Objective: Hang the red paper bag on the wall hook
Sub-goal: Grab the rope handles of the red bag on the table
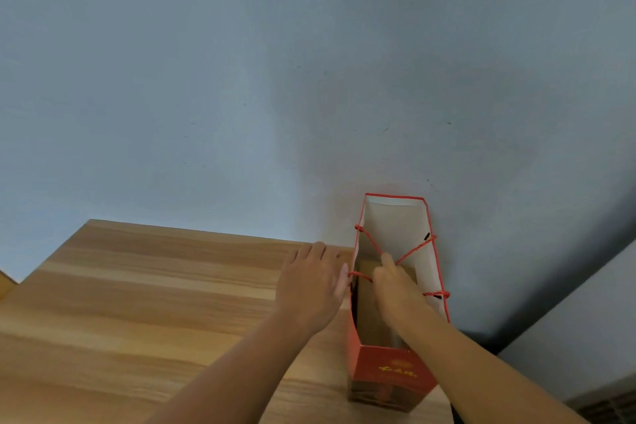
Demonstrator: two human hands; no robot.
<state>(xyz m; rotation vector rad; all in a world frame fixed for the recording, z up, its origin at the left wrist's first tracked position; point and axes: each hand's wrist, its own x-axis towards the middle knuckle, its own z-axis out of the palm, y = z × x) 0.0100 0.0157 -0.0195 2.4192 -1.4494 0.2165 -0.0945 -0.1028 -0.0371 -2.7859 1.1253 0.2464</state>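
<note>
The red paper bag [385,372] stands upright at the right edge of the tabletop [137,303], near the far right corner, with its far end against the pale wall [309,79]. Its mouth is open and faces up. The lining is white; a brown surface shows low inside the bag, and whether it is contents or the bag's base cannot be told. The near outer face carries gold lettering.

Red cord handles [413,249] are threaded through the top rims of both long sides and drawn in toward the middle of the opening.

The right hand [392,282] reaches into the mouth of the bag, fingers clenched around the gathered cords where they meet. The left hand [313,282] lies flat and released on the tabletop just beside the bag's left wall, fingers extended toward the wall, thumb side touching or nearly touching the rim by a cord knot. It grasps nothing.
</note>
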